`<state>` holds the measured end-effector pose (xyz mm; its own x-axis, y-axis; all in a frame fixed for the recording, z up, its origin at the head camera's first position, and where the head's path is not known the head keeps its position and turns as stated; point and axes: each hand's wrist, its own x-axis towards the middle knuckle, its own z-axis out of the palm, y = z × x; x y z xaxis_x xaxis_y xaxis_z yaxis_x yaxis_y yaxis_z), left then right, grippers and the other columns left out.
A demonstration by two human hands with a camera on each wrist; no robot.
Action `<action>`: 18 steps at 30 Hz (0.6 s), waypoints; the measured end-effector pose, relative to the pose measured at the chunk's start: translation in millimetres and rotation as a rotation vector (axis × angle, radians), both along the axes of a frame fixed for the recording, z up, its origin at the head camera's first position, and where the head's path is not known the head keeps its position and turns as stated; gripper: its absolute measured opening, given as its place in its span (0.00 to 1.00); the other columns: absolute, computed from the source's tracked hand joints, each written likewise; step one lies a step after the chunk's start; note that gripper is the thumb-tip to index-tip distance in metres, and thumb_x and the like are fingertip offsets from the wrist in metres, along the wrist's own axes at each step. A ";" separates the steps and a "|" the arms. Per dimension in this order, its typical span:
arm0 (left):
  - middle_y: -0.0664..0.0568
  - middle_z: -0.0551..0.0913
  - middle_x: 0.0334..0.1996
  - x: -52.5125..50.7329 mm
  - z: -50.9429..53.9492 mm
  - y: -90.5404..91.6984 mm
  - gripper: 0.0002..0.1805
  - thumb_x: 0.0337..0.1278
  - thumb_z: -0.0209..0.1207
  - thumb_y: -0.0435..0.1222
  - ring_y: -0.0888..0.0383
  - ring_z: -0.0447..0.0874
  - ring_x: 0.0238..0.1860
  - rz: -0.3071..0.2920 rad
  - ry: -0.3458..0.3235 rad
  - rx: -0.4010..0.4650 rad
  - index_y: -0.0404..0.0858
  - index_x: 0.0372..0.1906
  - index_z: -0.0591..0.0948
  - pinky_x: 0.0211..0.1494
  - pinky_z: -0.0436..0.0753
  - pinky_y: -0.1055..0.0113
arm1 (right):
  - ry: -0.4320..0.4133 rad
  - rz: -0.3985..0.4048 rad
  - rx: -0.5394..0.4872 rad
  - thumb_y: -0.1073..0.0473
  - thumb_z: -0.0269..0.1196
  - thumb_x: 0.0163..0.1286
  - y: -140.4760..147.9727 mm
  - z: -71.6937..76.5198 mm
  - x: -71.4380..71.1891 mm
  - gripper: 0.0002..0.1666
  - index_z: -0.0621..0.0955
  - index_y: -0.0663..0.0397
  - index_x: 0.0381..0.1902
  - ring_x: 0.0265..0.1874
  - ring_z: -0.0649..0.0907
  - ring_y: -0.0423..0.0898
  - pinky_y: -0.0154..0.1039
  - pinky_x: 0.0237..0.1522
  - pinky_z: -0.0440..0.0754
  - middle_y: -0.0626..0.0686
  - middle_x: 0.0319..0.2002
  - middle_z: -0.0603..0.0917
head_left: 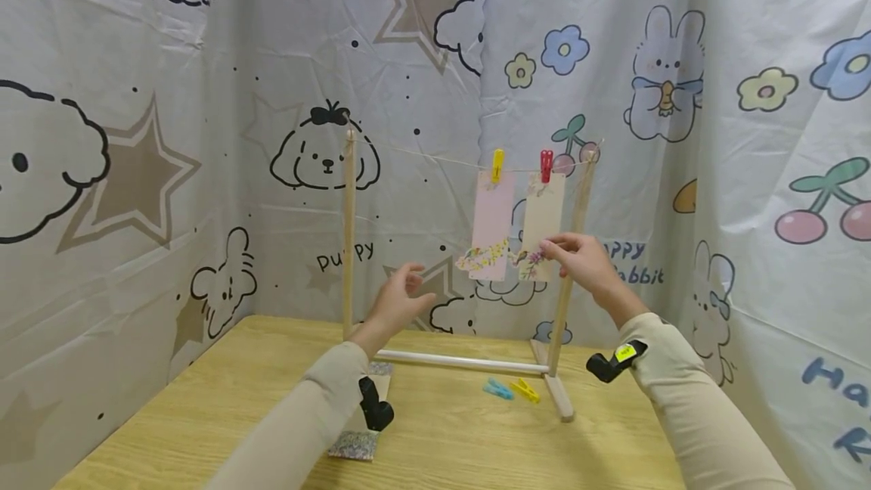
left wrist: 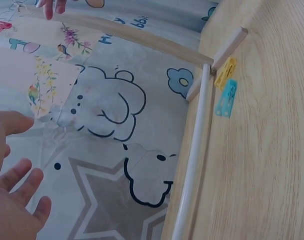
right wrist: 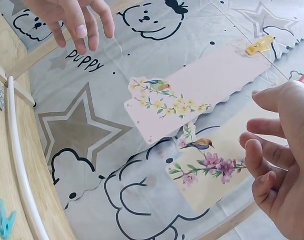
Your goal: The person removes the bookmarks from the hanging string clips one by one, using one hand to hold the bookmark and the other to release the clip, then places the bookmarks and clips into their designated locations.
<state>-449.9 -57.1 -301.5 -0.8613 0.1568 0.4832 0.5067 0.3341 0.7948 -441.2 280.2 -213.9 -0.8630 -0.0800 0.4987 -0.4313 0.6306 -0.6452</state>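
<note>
A pink card [head_left: 493,214] with a bird and yellow blossoms hangs from a string [head_left: 425,155] by a yellow clothespin [head_left: 498,165]. To its right hangs a cream card [head_left: 543,210] with purple flowers, held up by a red clothespin [head_left: 547,165]. My right hand [head_left: 587,265] is at the lower right edge of the cream card, fingers loosely bent and thumb apart from them in the right wrist view; whether it touches the card I cannot tell. Left of the pink card, my left hand [head_left: 398,299] hovers with nothing in it, its fingers relaxed and spread.
Wooden posts [head_left: 350,240] carry the string, joined low down by a white rod [head_left: 463,362]. On the table [head_left: 449,437] lie a blue clothespin [head_left: 499,389] and another yellow clothespin [head_left: 525,390]. A patterned card [head_left: 354,445] lies partly beneath my left sleeve. Printed curtains [head_left: 422,233] surround the table.
</note>
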 end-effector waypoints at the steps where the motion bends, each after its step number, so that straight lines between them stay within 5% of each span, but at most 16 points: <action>1: 0.41 0.77 0.59 -1.6 0.4 1.5 0.33 0.63 0.69 0.35 0.39 0.74 0.64 -0.002 0.001 0.002 0.38 0.71 0.71 0.65 0.74 0.44 | 0.001 0.002 -0.003 0.43 0.60 0.79 -0.9 1.8 -0.7 0.30 0.81 0.64 0.62 0.31 0.80 0.51 0.46 0.41 0.75 0.64 0.50 0.84; 18: 0.39 0.75 0.62 -10.0 3.4 21.8 0.34 0.63 0.70 0.33 0.36 0.71 0.67 -0.025 -0.025 0.066 0.37 0.72 0.70 0.63 0.76 0.43 | -0.013 0.036 -0.002 0.39 0.58 0.79 -16.3 17.7 -5.4 0.35 0.78 0.64 0.66 0.45 0.81 0.63 0.50 0.49 0.78 0.66 0.54 0.82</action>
<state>-459.9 -35.3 -298.1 -0.8693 0.1472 0.4719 0.4943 0.2681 0.8269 -446.6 263.9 -196.2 -0.8660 -0.1102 0.4878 -0.4453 0.6137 -0.6520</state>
